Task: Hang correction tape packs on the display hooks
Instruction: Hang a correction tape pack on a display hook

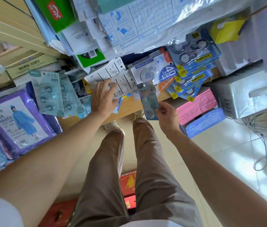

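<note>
My right hand (167,117) pinches the lower end of a clear correction tape pack (149,99) and holds it upright in front of the display. My left hand (104,97) lies with spread fingers on a stack of white-backed tape packs (113,77) hanging at the centre. A white and blue pack marked 40 (159,71) hangs just right of them. Several blue and yellow packs (193,69) fan out further right. Teal packs (50,92) hang at the left. The hooks themselves are hidden behind the packs.
A purple raincoat package (14,122) lies at the left. Pink (196,105) and blue (205,122) packages and a grey box (247,94) sit at the right. Loose cord (260,128) trails on the tiled floor. Red boxes (128,181) stand by my legs.
</note>
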